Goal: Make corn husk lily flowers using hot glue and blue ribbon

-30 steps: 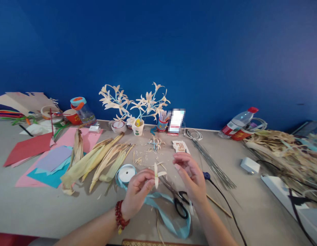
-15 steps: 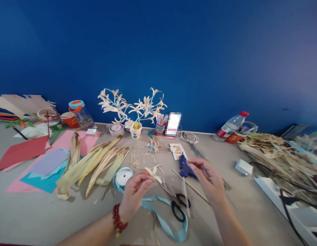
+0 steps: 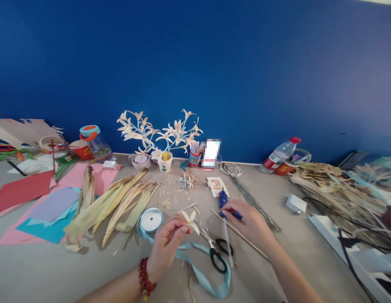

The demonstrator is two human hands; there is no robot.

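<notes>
Fingers [image 3: 182, 231] of my left hand [image 3: 165, 244] pinch a pale flower [image 3: 190, 218] above the worktop [image 3: 40, 269]; from here I see those of my right hand [image 3: 248, 216] closed around a blue glue gun [image 3: 224, 198]. Scissors [image 3: 211, 243] and blue ribbon [image 3: 220, 291] lie between, a thin stick [image 3: 242, 237] beside the right hand. The gun's nozzle points away from me toward a white card [image 3: 216, 185], its glue stick [image 3: 227, 242] trailing back past the scissors.

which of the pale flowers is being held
The single flower pinched in the left hand. The others are on the blue-stemmed sprays at the back, or in the small cluster lying in front of them, with no hand on them.
</notes>
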